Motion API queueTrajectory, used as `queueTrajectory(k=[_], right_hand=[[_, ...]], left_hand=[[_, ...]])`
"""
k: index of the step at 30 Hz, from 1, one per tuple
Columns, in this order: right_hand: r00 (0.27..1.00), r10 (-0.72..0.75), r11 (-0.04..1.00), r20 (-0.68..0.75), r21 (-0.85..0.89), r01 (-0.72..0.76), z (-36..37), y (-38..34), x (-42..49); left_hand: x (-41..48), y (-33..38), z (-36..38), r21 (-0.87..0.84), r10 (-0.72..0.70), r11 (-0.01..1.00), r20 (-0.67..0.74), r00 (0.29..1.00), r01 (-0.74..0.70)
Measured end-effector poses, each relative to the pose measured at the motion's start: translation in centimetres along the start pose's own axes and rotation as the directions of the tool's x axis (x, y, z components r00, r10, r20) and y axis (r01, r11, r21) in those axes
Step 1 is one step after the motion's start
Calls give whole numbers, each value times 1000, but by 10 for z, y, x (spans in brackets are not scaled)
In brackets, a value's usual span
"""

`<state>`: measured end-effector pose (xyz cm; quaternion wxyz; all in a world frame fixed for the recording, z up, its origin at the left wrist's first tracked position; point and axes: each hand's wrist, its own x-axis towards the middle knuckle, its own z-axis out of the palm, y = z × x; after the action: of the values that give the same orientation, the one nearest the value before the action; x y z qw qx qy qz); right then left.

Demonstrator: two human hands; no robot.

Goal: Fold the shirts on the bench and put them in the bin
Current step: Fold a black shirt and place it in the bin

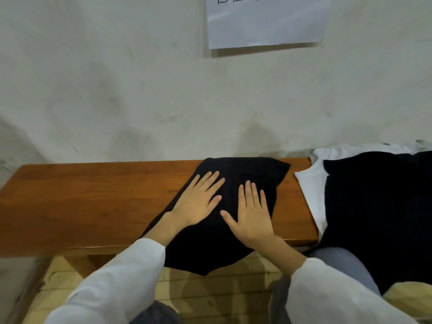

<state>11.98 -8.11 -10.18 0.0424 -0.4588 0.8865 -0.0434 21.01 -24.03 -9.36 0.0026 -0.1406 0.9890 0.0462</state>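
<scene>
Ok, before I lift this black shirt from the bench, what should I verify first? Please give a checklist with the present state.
1. Black folded shirt lies on the brown wooden bench: ok, but its near edge hangs over the front.
2. Left hand flat on the shirt: ok.
3. Right hand flat on the shirt: ok.
4. Fold tidy and finished: cannot tell, the fabric is too dark.
5. Bin in sight: not ok, none shows.
6. Pile of white and black shirts at the bench's right end lies apart from the folded one: ok.
</scene>
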Motion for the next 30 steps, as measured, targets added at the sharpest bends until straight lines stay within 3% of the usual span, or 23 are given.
queueTrajectory(k=[2, 5, 8, 10, 12, 14, 16, 22, 30], right_hand=[[988, -149, 989, 39, -6, 149, -9, 14, 8], [944, -317, 948, 97, -7, 319, -17, 34, 19], [912, -396, 917, 110, -11, 399, -19, 38, 21], [907, -412, 911, 87, 32, 410, -22, 41, 17], [916, -394, 919, 71, 65, 390, -25, 52, 11], [921, -373, 928, 110, 29, 372, -26, 64, 3], [916, -378, 924, 137, -13, 383, -23, 71, -6], [896, -406, 904, 182, -62, 422, -21, 73, -41], [941, -290, 934, 172, -161, 317, -16, 62, -63]], left_hand=[[-12, 11, 5, -11, -150, 989, -27, 988, 150], [-34, 44, 15, -95, -412, 910, -84, 907, 405], [-44, 62, 11, -158, -502, 860, -93, 860, 486], [-44, 52, 3, -168, -457, 883, -106, 883, 438], [-46, 33, -4, -76, -303, 952, -86, 949, 297], [-50, 14, -6, -22, -151, 988, 21, 988, 151], [-58, 8, -5, -20, -85, 996, 99, 991, 88], [-91, 23, 4, 76, -27, 997, 132, 991, 17], [-102, 51, -2, 226, -147, 968, 135, 980, 114]])
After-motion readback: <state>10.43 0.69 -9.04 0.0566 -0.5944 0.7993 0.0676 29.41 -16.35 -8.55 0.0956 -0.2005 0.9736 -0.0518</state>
